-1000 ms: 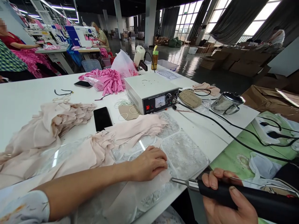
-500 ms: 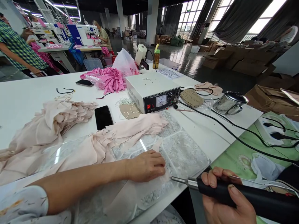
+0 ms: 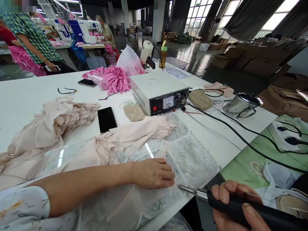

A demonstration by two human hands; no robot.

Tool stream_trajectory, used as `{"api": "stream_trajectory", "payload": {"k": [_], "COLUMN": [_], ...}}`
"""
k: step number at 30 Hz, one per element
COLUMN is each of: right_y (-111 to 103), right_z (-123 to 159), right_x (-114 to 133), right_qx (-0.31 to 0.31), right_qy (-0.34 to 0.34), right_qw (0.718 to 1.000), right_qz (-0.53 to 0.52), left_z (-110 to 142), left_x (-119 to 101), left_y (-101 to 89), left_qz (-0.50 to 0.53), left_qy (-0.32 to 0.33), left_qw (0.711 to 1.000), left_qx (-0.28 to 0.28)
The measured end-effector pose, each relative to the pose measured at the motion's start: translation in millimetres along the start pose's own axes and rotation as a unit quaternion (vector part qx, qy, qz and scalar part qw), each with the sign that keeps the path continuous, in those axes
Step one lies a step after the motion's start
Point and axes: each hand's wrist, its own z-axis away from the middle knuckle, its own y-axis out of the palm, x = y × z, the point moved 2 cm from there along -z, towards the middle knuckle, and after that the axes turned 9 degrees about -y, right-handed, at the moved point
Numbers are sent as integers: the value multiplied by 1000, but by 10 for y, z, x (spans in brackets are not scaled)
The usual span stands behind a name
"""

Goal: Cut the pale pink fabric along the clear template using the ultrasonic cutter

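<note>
My left hand (image 3: 154,174) lies on a thin pale pink fabric piece (image 3: 150,196), fingers curled close together and pressing it against a clear patterned template sheet (image 3: 192,157). My right hand (image 3: 237,205) is wrapped around the black handle of a handheld ultrasonic tool (image 3: 243,205). The tool's slim metal tip points left and meets the fabric edge just right of my left fingers; exact contact is hard to tell. A stack of pale pink fabric pieces (image 3: 141,128) lies beyond my left hand, and a bigger pile (image 3: 57,122) sits to its left.
A white control box (image 3: 158,89) stands behind, its black cable (image 3: 231,133) running right. Around it are a black phone (image 3: 107,119), pink strips (image 3: 115,78), a steel mug (image 3: 242,105) and a bottle (image 3: 163,57). A person in a checked shirt (image 3: 36,40) is at back left.
My view has shifted slightly. The tool's tip has moved a little down and right along the fabric edge. The person in the checked shirt has moved right, with another person's red sleeve now visible.
</note>
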Motion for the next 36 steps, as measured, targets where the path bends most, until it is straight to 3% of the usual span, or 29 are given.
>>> {"api": "stream_trajectory", "payload": {"k": [7, 14, 26, 36], "right_y": [-105, -71, 10, -3], "right_z": [11, 20, 11, 41], "right_x": [-21, 1, 39, 49], "right_qx": [14, -7, 7, -3], "right_qy": [6, 8, -21, -1], "right_qw": [1000, 1000, 1000, 1000], "right_qz": [-10, 7, -1, 10], "left_z": [-13, -13, -5, 15], "left_x": [-15, -20, -11, -38], "left_y": [19, 10, -16, -19], "left_qz": [-20, -27, -68, -86], "left_qy": [15, 10, 46, 53], "left_qw": [1000, 999, 996, 993], "left_qx": [19, 20, -28, -59]}}
